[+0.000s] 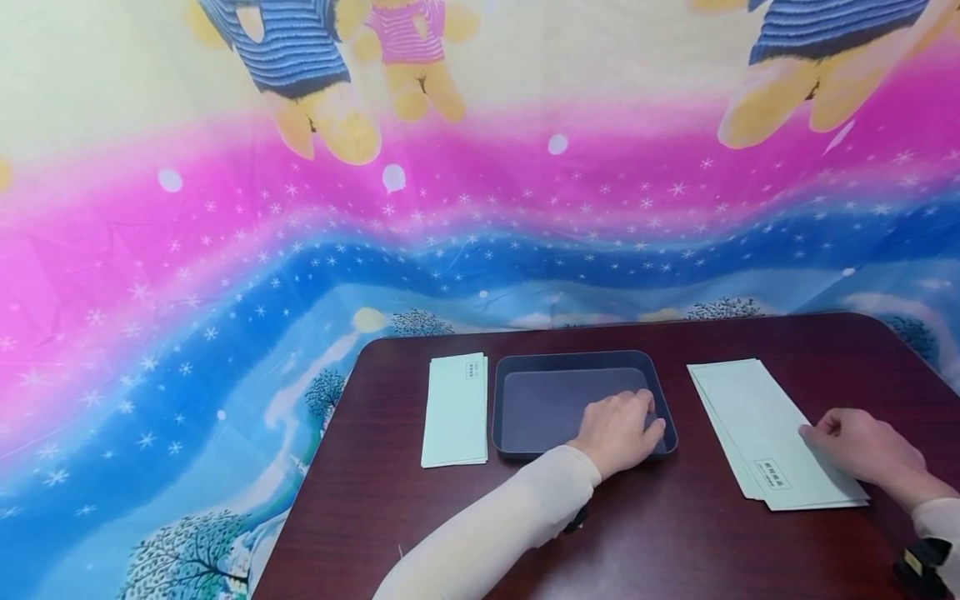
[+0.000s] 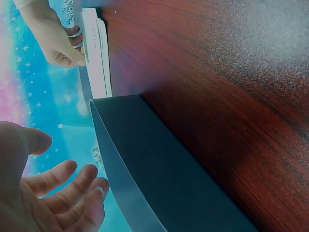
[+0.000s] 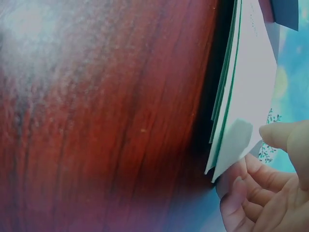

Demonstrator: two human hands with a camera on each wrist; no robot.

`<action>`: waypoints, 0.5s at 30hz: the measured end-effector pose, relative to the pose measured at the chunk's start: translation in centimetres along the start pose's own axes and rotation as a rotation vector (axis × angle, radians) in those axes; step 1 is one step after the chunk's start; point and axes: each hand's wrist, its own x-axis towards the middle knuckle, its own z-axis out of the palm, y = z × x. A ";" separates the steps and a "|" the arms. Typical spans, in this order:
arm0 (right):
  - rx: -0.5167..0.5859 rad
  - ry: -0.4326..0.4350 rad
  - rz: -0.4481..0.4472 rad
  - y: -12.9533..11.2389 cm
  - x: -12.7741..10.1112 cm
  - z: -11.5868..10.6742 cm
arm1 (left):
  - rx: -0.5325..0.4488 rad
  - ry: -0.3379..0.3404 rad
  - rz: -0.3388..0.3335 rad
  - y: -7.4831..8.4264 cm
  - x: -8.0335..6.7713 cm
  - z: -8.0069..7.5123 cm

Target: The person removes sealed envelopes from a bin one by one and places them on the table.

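The dark tray (image 1: 584,363) is set on the counter (image 1: 420,533). The left hand (image 1: 618,432) is laid in the tray, fingers loose, nothing held. Right of the tray, the envelope stack (image 1: 757,425) is pinched at its edge by the right hand (image 1: 862,450). Left of the tray, another envelope pile (image 1: 455,410) is laid flat.

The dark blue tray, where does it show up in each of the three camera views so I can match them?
Head view: the dark blue tray sits mid-table, with the left hand on its near right corner.
Left wrist view: its outer wall runs from centre to the bottom edge.
Right wrist view: only a dark corner at top right, probably the tray.
Shared landmark: the right-hand envelope stack, touched by the right hand.
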 end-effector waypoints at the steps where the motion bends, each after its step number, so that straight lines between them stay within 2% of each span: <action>1: -0.002 -0.003 0.006 -0.1 0.0 0.0 | 0.000 0.002 0.000 0.0 0.0 0.0; 5: -0.010 0.021 0.023 -0.2 0.0 -0.3 | 0.000 0.000 -0.001 0.0 0.0 0.0; 10: -0.012 0.122 -0.028 -0.5 0.0 -0.7 | -0.008 -0.002 -0.009 -0.1 0.1 -0.2; 15: 0.009 0.149 -0.072 -1.3 -0.2 -1.1 | -0.010 -0.003 -0.021 -0.4 0.1 -0.3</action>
